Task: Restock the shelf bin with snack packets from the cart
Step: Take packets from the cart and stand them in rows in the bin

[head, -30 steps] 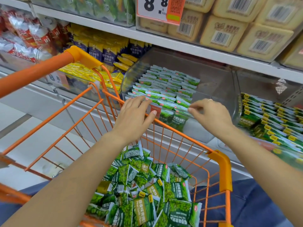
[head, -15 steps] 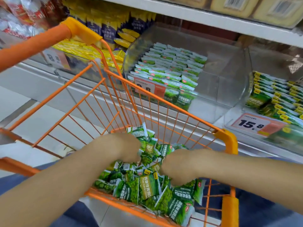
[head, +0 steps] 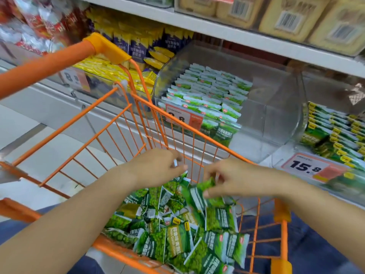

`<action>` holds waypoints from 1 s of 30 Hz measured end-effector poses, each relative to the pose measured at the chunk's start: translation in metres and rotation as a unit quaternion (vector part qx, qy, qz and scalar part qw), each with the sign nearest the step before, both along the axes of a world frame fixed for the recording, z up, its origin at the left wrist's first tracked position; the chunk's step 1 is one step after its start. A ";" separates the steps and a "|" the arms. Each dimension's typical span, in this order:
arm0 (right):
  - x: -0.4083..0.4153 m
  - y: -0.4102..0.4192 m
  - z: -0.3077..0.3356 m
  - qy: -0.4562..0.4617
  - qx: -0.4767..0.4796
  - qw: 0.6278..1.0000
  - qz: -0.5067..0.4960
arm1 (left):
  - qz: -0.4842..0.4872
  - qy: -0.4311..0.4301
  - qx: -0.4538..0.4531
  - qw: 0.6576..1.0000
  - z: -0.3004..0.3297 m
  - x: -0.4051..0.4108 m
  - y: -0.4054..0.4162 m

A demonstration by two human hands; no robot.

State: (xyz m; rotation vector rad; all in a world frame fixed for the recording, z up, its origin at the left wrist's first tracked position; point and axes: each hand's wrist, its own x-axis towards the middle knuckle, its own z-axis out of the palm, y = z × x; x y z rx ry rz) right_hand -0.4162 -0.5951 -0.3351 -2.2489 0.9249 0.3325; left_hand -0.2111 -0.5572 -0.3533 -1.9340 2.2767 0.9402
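Shelves of snacks stand behind the orange cart (head: 126,123). Picking step: the right hand (head: 240,177) pinches 1 green packet (head: 203,187) above the pile; the left hand (head: 158,167) seems to pinch another, blurred. Next, I think, carry them to the clear bin (head: 276,115).

left hand (head: 158,169): fingers curled | right hand (head: 235,178): pinching packet (head: 205,184)

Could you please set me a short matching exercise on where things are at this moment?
Things:
1. right hand
2. clear shelf bin
3. orange price tag
4. yellow packets

Places:
A. behind the cart handle
B. half filled with rows of green packets
C. on the bin's front
D. above the cart, pinching a green packet

Pairs: 1-D, 2-B, 3-C, 4-A
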 end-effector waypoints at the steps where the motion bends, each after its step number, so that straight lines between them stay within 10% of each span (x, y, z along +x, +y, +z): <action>1: -0.003 -0.003 0.008 -0.097 0.044 0.990 -0.088 | 0.043 0.113 0.012 0.993 0.007 -0.003 0.001; 4: -0.007 -0.006 0.018 -0.284 0.187 0.901 -0.269 | 0.138 0.443 0.123 0.877 0.028 -0.013 0.004; 6: -0.007 -0.002 0.018 -0.326 0.214 0.869 -0.303 | 0.127 0.474 0.098 0.866 0.027 -0.016 0.003; 16: -0.023 -0.014 0.028 -0.313 0.145 0.915 -0.212 | 0.108 0.383 0.028 0.917 0.050 -0.027 -0.007; 20: -0.040 -0.053 0.043 -0.315 -0.054 0.888 -0.332 | 0.164 0.373 -0.080 0.910 0.061 -0.033 -0.036; 23: -0.052 -0.097 0.036 -0.112 -0.231 0.905 -0.340 | 0.170 0.242 -0.191 0.936 0.072 -0.039 -0.067; 26: -0.044 -0.121 0.015 0.068 -0.166 0.943 -0.282 | 0.110 0.097 -0.229 0.962 0.075 -0.048 -0.096; 30: -0.032 -0.123 -0.002 0.047 -0.099 0.947 -0.303 | 0.042 0.047 -0.164 0.984 0.069 -0.061 -0.126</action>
